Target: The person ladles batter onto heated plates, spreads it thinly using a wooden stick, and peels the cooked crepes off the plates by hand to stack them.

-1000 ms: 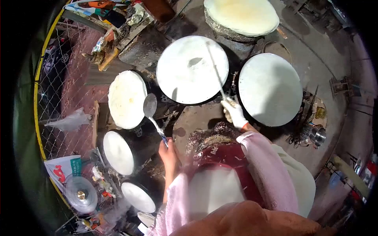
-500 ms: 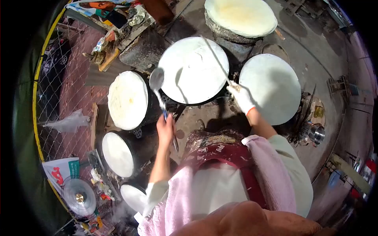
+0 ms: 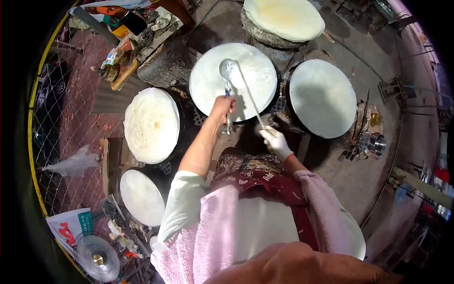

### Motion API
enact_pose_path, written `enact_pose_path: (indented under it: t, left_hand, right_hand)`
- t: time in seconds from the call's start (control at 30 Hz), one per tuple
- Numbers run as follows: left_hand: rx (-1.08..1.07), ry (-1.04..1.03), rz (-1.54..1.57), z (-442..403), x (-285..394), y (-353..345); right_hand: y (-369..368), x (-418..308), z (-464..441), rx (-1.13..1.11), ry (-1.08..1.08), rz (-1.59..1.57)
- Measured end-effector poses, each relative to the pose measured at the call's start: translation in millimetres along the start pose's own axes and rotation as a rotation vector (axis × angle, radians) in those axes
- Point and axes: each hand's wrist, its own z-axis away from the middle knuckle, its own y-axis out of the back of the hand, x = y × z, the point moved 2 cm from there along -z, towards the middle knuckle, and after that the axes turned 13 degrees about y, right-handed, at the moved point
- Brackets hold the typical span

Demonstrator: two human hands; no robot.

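Observation:
My bare left hand (image 3: 223, 108) is closed round the handle of a metal ladle (image 3: 229, 70). The ladle's bowl hangs over the middle round griddle (image 3: 205, 75), which is coated with white batter. On my right hand (image 3: 276, 143) is a white glove, and its fingers grip a long thin stick (image 3: 248, 93). The stick slants up and left over the same griddle, its far end close beside the ladle bowl. Whether its tip touches the bowl or the batter, I cannot tell.
A white-covered griddle (image 3: 322, 99) stands at right. To the left are a griddle with a pale flatbread (image 3: 150, 125) and a smaller white-covered one (image 3: 143, 198). Stacked flatbreads (image 3: 283, 19) sit at the back. Metal pots (image 3: 377, 143) stand far right; a fan (image 3: 97, 258) lower left.
My left hand has brought the ladle right and up, from the middle griddle's left edge to over it. My right hand has moved down and left, carrying the stick.

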Motion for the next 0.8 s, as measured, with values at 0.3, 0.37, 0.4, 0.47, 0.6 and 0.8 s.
enact_pose_path:
  t: [0.3,0.37,0.4,0.47,0.6,0.8]
  left_hand:
    - [-0.136,0.202,0.775,25.6,-53.0,-42.6]
    - [-0.186,0.136,0.98,43.0,-51.7,-48.6]
    - [-0.177,0.101,1.048,52.0,-51.5,-48.1]
    - [0.052,-0.21,0.605,128.8,-41.9,-35.3]
    - [-0.79,-0.18,1.034,127.6,-109.7,23.4]
    - [-0.781,-0.192,1.151,200.1,-72.2,39.2]
  right_hand:
    - [-10.9,-39.8,-11.2,-0.091,-0.183,-0.071]
    - [-25.0,-36.3,-7.9,-0.173,-0.358,-0.086]
    - [-25.2,-55.6,-6.5,-0.228,-0.34,-0.056]
    - [-11.9,-99.3,-13.9,-0.309,-0.292,-0.003]
    - [37.5,-106.8,-60.4,-0.018,-0.047,0.107]
    - [32.6,-93.2,-44.8,-0.581,0.312,0.442]
